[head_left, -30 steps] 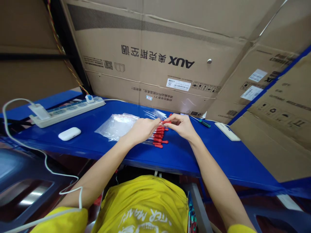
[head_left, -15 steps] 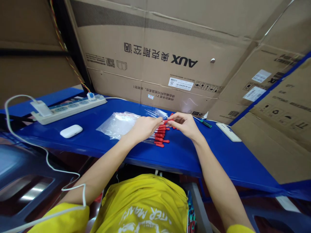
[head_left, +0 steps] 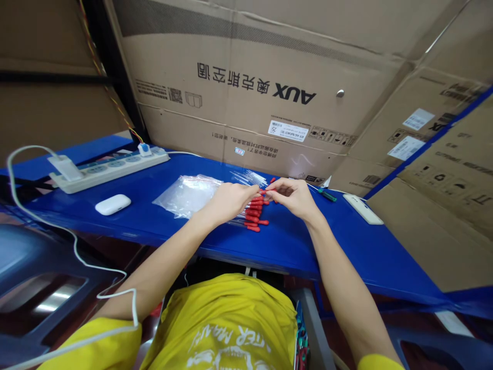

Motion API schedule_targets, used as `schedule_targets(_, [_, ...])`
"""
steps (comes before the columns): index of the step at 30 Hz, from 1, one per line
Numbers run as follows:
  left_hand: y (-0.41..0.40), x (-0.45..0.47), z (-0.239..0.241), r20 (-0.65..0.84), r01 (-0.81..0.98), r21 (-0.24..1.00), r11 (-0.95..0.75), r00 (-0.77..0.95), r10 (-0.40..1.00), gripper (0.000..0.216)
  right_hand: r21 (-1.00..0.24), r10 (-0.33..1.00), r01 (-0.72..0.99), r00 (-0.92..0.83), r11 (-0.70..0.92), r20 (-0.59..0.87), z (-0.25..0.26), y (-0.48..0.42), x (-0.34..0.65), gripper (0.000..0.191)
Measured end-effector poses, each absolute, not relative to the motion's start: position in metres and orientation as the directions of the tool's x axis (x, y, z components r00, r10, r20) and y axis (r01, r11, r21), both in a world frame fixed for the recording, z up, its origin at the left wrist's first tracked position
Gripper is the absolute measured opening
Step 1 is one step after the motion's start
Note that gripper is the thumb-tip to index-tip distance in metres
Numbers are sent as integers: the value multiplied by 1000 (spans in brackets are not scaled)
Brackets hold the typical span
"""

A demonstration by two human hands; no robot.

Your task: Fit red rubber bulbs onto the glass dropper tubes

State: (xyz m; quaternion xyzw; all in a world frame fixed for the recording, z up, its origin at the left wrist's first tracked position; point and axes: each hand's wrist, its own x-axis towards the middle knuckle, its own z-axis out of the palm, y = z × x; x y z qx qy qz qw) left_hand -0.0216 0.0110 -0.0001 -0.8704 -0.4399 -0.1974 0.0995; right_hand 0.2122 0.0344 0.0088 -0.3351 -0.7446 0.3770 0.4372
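Observation:
My left hand (head_left: 233, 199) and my right hand (head_left: 291, 196) meet over the middle of the blue table, fingertips almost touching. Pinched between them is a dropper with a red rubber bulb (head_left: 265, 192); my right fingers hold the bulb end, and its tube is mostly hidden by my left hand. Just below lies a row of droppers with red bulbs (head_left: 254, 212), their clear tubes pointing left under my left wrist. Behind my hands lies a bunch of thin clear tubes (head_left: 249, 178). Clear plastic bags (head_left: 188, 195) lie left of my left hand.
A white power strip (head_left: 111, 167) with plugs and a white case (head_left: 113, 204) are at the left. On the right are a green-handled screwdriver (head_left: 326, 194) and a pale phone-like slab (head_left: 362, 208). Cardboard (head_left: 246, 61) walls in the back. A white cable (head_left: 77, 252) crosses my left arm.
The view has shifted very slightly. Both hands stay in the same place with the red bulb still between their fingertips.

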Motion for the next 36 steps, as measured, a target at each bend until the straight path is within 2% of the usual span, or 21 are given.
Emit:
schedule_targets(7, [10,-21,1,394,814,-9,-581,537,746,27,-830,821,216,-403,514,404,10,34,214,33])
schedule_targets(36, [10,-22,1,404,787,43,-615,550,731,31,-866,843,148,-355,478,404,9,30,208,36])
